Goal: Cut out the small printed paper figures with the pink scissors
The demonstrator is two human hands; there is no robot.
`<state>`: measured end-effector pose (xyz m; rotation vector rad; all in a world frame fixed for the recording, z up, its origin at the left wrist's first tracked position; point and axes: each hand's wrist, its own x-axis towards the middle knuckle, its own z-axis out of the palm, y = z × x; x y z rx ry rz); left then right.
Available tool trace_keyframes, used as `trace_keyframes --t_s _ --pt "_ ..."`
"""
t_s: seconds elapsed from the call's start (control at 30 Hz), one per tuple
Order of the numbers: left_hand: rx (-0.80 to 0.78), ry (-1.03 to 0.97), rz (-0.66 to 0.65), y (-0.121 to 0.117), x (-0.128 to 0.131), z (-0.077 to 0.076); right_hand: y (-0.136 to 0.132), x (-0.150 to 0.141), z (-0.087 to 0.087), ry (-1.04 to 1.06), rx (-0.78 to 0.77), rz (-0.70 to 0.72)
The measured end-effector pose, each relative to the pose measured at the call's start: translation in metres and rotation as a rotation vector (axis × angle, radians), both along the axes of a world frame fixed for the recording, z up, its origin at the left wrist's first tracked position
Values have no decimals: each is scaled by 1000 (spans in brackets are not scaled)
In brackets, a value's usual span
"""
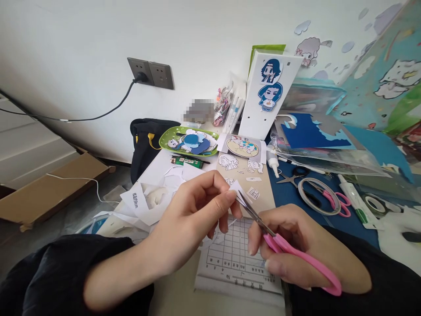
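My left hand (197, 210) pinches a small white piece of paper (237, 186) between thumb and fingers. My right hand (292, 241) grips pink-handled scissors (286, 245), their slim blades slightly parted at the paper's edge. Under both hands lies a printed form pad (237, 259) with a grid. Just beyond, small paper cutouts with line drawings (227, 161) rest on a beige board (263, 193). Part of the held paper is hidden by my left fingers.
White paper scraps (148, 204) are heaped on the left. A green tray (167, 142) holds blue and white cutouts. On the right are a tape roll (301, 193), black scissors (292, 174) and a glue tube (357, 199). A white stand (259, 118) bears two stickers.
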<state>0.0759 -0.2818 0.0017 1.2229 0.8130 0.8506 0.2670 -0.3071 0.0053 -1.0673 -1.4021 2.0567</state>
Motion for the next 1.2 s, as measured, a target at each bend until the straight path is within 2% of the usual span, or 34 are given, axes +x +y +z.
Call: trace_keyframes --t_s 1.2 --pt "-30 2 17 -3 1 1 -1 -2 0 -124 64 22"
